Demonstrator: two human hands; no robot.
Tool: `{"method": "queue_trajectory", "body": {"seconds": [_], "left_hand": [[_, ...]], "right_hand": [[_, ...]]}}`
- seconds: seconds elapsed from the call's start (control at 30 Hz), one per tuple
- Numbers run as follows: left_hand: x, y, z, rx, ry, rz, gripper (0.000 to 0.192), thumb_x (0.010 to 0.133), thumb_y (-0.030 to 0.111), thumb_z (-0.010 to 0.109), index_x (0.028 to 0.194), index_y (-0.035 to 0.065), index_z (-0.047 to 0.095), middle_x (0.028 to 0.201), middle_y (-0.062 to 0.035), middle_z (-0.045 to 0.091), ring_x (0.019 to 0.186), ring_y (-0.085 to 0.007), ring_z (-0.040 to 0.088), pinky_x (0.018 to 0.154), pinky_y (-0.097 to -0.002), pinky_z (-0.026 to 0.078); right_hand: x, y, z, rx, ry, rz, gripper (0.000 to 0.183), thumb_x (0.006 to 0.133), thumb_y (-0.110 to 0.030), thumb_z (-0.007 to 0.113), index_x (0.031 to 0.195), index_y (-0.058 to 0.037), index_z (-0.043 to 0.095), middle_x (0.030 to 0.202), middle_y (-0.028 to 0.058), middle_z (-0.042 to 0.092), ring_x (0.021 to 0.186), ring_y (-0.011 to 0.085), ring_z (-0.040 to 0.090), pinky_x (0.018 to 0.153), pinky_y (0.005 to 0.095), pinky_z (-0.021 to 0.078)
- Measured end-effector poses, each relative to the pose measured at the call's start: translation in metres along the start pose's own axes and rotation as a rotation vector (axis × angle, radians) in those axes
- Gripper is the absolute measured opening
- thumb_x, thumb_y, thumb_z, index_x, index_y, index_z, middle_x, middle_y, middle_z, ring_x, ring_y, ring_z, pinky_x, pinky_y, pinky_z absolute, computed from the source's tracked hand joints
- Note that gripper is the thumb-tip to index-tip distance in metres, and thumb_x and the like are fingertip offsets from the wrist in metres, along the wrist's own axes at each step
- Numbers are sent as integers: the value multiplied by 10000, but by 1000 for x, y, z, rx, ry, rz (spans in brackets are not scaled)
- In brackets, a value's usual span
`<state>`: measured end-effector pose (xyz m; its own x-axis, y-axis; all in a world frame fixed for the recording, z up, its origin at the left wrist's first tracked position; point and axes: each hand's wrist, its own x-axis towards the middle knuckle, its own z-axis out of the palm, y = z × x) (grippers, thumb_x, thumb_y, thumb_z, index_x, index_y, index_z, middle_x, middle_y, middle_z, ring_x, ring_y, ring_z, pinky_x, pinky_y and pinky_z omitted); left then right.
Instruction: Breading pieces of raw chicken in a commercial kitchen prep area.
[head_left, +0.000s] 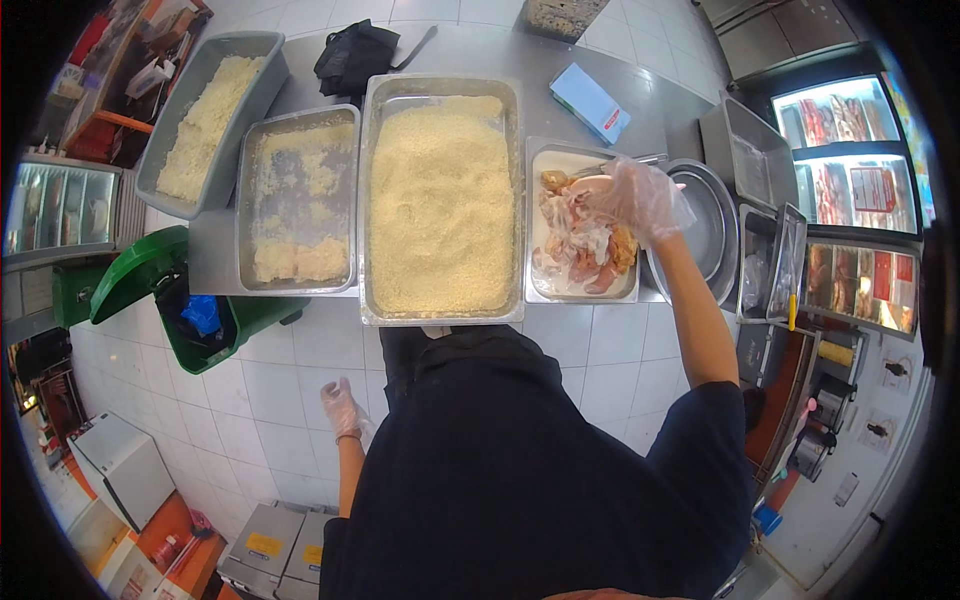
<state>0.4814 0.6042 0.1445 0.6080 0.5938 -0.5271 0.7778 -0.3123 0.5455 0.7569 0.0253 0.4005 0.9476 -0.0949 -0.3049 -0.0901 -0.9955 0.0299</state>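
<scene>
My right hand (646, 201), in a clear plastic glove, is over the right side of a metal tray (534, 225) of raw meat pieces (581, 240) in whitish liquid. A pale pink item shows on either side of the glove; the fingers hide what they grip, if anything. Metal tongs or a similar utensil (651, 159) lies behind that hand. My left hand (341, 407), also gloved, hangs low beside my body, loosely curled, with nothing visible in it. Directly before me stands a deep metal pan (367, 202) filled with pale breadcrumbs (442, 210).
Left of the pan, a metal tray (241, 202) holds crumbs and coated pieces. Beyond it is a grey tub (271, 79) of crumbs. A black cloth item (358, 58) and blue box (590, 103) lie behind. Round metal bowls (709, 217) stand right. An open green bin (247, 322) is below left.
</scene>
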Motion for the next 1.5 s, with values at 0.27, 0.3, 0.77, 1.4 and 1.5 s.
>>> {"method": "queue_trajectory", "body": {"seconds": [0.27, 0.3, 0.77, 1.4, 1.5], "left_hand": [[17, 11, 10, 14, -47, 40, 577, 973, 414, 709, 1300, -35, 548, 1175, -201, 653, 1082, -291, 624, 951, -396, 493], [21, 15, 10, 12, -47, 42, 577, 973, 414, 709, 1300, -35, 548, 1175, -201, 653, 1082, -291, 624, 951, -396, 493], [21, 14, 18, -7, -66, 83, 545, 980, 393, 695, 1289, -38, 566, 1146, -204, 646, 1074, -296, 619, 957, -397, 485], [5, 36, -2, -94, 5, 72, 542, 984, 420, 691, 1286, -16, 583, 1141, -171, 672, 1073, -262, 631, 949, -383, 497], [8, -27, -6, -95, 8, -27, 548, 985, 433, 689, 1286, -12, 582, 1122, -158, 679, 1049, -245, 640, 929, -374, 501]], "right_hand": [[-39, 27, 56, -163, 388, -378, 387, 788, -429, 801, 874, -94, 629, 722, 101, 642, 694, 311, 689, 635, 431, 544], [-42, 28, 69, -203, 329, -329, 376, 794, -430, 795, 875, -100, 635, 734, 102, 649, 700, 308, 693, 628, 427, 544], [-76, -16, 13, 362, 157, 71, 484, 804, -520, 817, 985, -80, 728, 878, 186, 719, 831, 380, 705, 721, 462, 561], [-30, -172, 120, 474, 84, -157, 315, 1010, -247, 544, 1007, 56, 631, 944, 283, 675, 895, 439, 685, 773, 497, 550], [-39, -192, 99, 431, 96, -284, 258, 1012, -188, 519, 1051, 57, 591, 961, 303, 656, 948, 461, 678, 814, 517, 548]]}}
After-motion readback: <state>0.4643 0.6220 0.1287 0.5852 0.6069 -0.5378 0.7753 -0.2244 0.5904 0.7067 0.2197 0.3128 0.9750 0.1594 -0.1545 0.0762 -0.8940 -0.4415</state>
